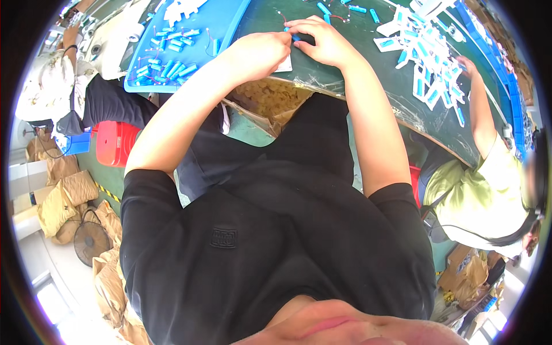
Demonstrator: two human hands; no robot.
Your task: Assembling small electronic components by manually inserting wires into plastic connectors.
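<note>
My left hand (267, 54) and my right hand (323, 43) meet over the green table, near its front edge. Between their fingertips is a small blue battery cell (295, 38) with thin wires, mostly covered by the fingers. My left fingers are pinched at its end, and my right thumb and forefinger close round its other side. Beside my left hand, a white piece (286, 64) shows in part at the table edge. Just beyond my right hand lie loose blue battery cells (324, 8) with red wires.
To the left, a blue tray (150, 88) holds wired battery cells (172, 43) and white plastic parts (183, 8). White holders with blue cells (428, 69) are heaped at right, near a co-worker's hand (468, 66). Below the table edge stands an open cardboard box (267, 103). Another person sits at far left.
</note>
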